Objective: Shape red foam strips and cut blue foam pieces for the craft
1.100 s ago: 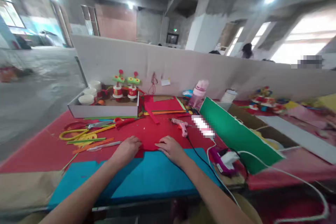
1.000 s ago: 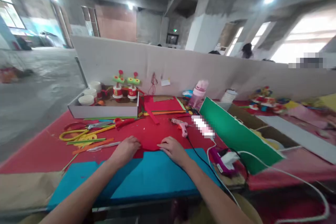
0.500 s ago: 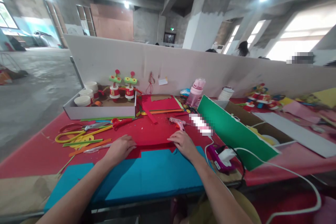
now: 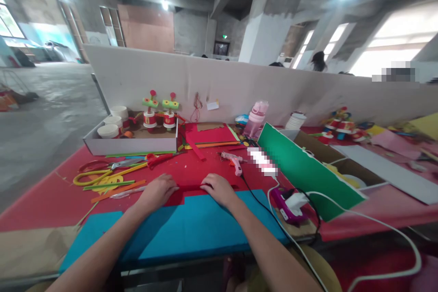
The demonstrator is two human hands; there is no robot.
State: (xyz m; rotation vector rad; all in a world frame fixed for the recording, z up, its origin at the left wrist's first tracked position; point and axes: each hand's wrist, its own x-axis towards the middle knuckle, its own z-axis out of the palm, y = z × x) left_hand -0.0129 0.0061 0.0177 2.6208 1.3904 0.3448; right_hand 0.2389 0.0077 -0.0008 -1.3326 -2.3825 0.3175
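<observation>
A narrow red paper strip (image 4: 190,187) lies crosswise at the back edge of the blue board (image 4: 205,223). My left hand (image 4: 163,190) has its fingers closed on the strip's left part. My right hand (image 4: 217,188) pinches it further right, and a short end of the strip shows beyond that hand. Behind my right hand a pink glue gun (image 4: 235,163) rests on the red tabletop (image 4: 185,169), its black cord running toward the front edge.
Scissors with yellow handles (image 4: 91,177) and coloured strips lie at left. Behind them, a white box (image 4: 133,146) holds cups and two cup figures (image 4: 149,118). A green panel (image 4: 304,169), a purple power socket (image 4: 290,205) and a white cable (image 4: 372,222) are at right.
My right hand has slid left along the red strip, toward my left hand, uncovering the glue gun's handle and cord. My left hand has hardly moved.
</observation>
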